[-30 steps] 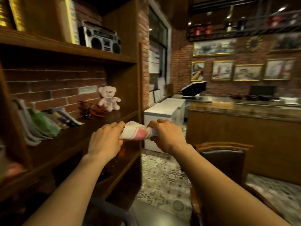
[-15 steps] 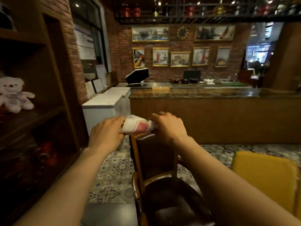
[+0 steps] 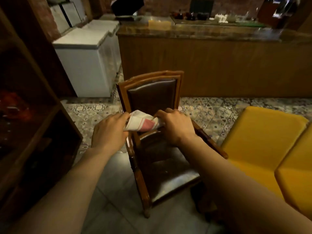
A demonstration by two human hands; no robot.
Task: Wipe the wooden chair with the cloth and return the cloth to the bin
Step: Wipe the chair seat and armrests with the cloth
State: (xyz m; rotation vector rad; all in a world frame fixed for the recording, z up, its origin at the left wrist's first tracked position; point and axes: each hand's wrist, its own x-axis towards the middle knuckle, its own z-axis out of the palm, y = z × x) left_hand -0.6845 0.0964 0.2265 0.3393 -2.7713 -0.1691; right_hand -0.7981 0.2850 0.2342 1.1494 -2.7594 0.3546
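A white cloth (image 3: 142,122) with a red patch and thin red lines is bunched between both hands. My left hand (image 3: 109,130) grips its left end and my right hand (image 3: 175,126) grips its right end. Both hands hover above the wooden chair (image 3: 150,78), in front of its dark leather backrest and over the back of its dark seat (image 3: 167,168). The chair stands on the floor directly below me, its backrest facing me. No bin is in view.
A dark wooden shelf unit (image 3: 33,102) stands at the left. White chest freezers (image 3: 84,61) are behind it. A long wooden counter (image 3: 219,65) runs across the back. Yellow cushioned seats (image 3: 263,142) sit to the right of the chair.
The view has swung right, away from the shelf, and tilted down onto the chair. Both hands kept hold of the cloth and now hang over the chair's seat.
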